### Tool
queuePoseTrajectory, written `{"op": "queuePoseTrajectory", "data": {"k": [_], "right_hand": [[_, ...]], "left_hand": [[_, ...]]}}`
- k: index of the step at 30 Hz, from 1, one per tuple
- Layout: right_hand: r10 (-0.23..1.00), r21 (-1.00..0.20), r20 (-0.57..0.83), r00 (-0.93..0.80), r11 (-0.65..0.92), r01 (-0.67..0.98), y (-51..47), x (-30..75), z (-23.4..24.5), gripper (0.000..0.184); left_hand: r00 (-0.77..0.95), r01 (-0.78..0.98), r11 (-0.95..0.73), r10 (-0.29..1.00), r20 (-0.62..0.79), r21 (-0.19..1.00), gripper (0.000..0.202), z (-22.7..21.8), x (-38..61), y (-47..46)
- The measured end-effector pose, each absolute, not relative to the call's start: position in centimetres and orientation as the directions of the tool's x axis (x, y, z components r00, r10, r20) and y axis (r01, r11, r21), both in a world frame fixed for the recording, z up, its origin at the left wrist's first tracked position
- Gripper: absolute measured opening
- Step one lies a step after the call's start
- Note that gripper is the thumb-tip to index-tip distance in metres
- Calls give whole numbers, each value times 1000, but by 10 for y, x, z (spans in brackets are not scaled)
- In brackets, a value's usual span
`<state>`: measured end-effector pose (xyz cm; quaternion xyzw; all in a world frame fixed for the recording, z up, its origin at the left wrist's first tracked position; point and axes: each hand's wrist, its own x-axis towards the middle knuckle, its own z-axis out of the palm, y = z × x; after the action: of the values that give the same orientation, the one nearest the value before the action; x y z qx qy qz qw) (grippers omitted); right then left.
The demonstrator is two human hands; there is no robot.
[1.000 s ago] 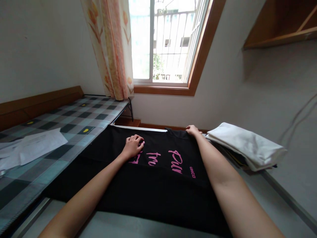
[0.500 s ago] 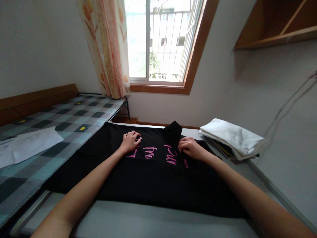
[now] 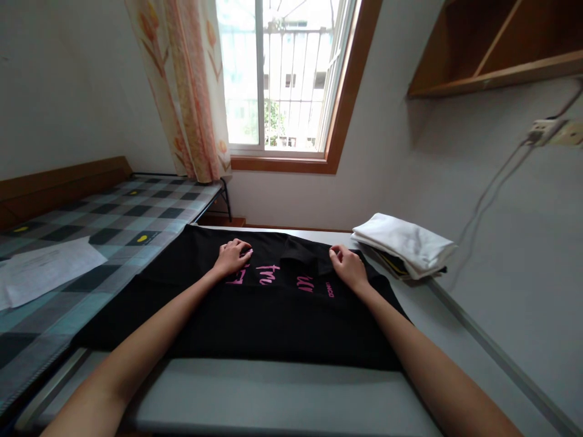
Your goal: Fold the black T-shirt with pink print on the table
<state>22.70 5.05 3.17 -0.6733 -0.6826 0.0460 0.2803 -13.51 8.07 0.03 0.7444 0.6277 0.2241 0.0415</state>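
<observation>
A black T-shirt [image 3: 282, 325] with pink lettering lies spread and partly folded across the pale tabletop, its left end reaching the bed's edge. My left hand [image 3: 231, 258] rests on the shirt beside the lettering, fingers slightly bent and lying on the cloth. Over the shirt's far right part, my right hand [image 3: 348, 267] is closed, thumb and fingers pinching black fabric. A folded flap of the shirt [image 3: 300, 252] lies just left of that hand and covers part of the letters.
At the right back sits a stack of folded clothes [image 3: 405, 243], white on top. Sheets of paper [image 3: 50, 270] lie on the checked bed [image 3: 159, 212] at left. A wooden shelf [image 3: 496, 85] and a socket with cables [image 3: 542, 132] are on the right wall. The tabletop [image 3: 273, 388] shows in front.
The raised flap near my right hand has come down flatter onto the shirt. The shirt's near right edge has drawn inward. The view has turned slightly right.
</observation>
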Motion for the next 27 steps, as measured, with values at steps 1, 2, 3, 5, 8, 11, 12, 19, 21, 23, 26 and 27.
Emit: {"op": "queuePoseTrajectory", "data": {"k": [1,2,3,5,8,11,12,19,21,23,26,27], "right_hand": [[948,-395,302,103,26,918,47,230,31,33],[951,-357,277,140,-33,933,45,233,31,38],[953,-333,251,169,-79,940,43,236,30,43],[963,-330,199,184,-111,937,41,241,28,51],[975,-411,183,127,-41,911,43,244,18,49],[957,-506,286,48,108,856,50,246,7,41],[941,-541,337,33,165,825,54,247,3,41],[915,-817,364,175,223,532,74,262,-3,55],[947,-893,268,179,174,415,75,262,-4,61],[972,-957,176,157,132,259,73,259,-5,71],[991,-998,66,114,63,25,72,258,-2,82],[993,-998,46,104,50,-33,73,260,-1,82]], "left_hand": [[69,904,-166,966,250,393,31,3,-135,84],[28,883,-123,977,210,454,29,7,-133,89],[2,853,-88,986,166,515,27,11,-129,95],[10,783,-69,995,98,618,26,20,-116,108],[87,714,-113,994,72,691,31,30,-82,129],[103,676,-115,993,61,728,36,32,-44,144],[97,667,-110,993,60,736,38,32,-32,147],[106,561,-22,993,-46,828,35,37,16,153],[115,520,35,987,-111,854,33,38,18,153],[119,476,88,979,-163,875,31,39,16,153],[139,408,136,968,-209,903,28,38,10,153],[149,386,141,966,-212,912,29,38,9,153]]}}
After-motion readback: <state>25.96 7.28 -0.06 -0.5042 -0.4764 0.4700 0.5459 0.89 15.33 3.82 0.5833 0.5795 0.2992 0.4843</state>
